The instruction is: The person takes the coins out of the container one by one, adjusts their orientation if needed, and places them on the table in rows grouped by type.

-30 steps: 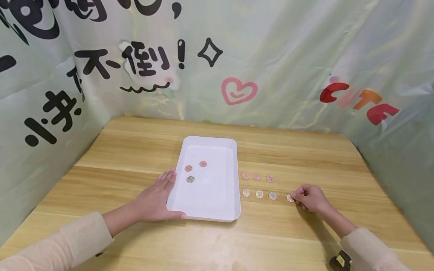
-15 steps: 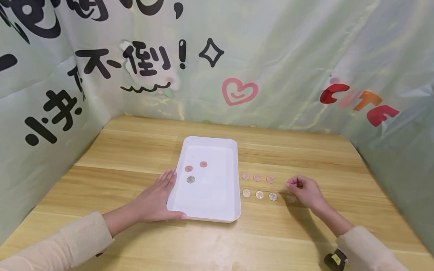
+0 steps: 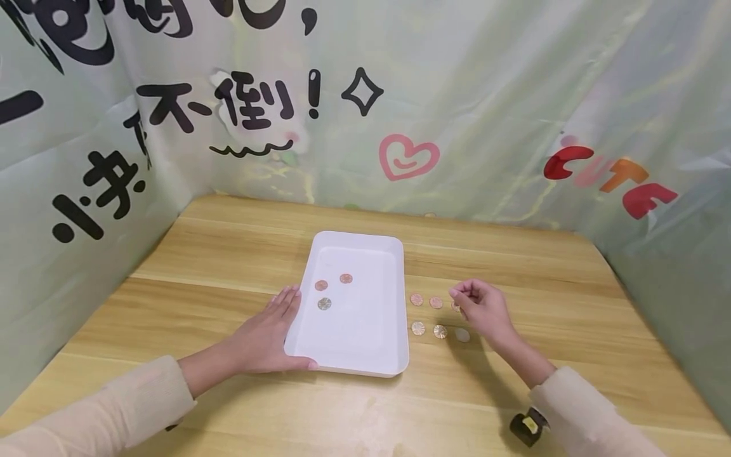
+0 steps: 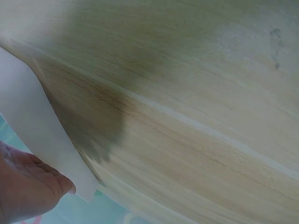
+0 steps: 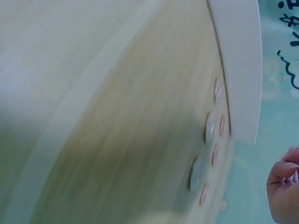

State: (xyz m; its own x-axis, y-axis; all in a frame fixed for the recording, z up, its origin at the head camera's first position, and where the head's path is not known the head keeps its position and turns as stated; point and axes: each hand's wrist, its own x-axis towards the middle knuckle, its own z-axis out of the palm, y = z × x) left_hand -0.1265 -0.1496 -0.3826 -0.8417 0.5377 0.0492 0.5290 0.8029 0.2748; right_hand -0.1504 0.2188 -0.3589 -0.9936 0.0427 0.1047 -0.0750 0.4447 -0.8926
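White tray (image 3: 365, 330) lies with long axis front-to-back

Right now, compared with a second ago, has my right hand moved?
Yes: judged against the white tray in the head view, your right hand has moved left, closer to the tray, and slightly away from you.

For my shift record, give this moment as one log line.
left hand: touching tray; right hand: raised, pinching, likely a coin; tray: three coins; table: six coins beside tray
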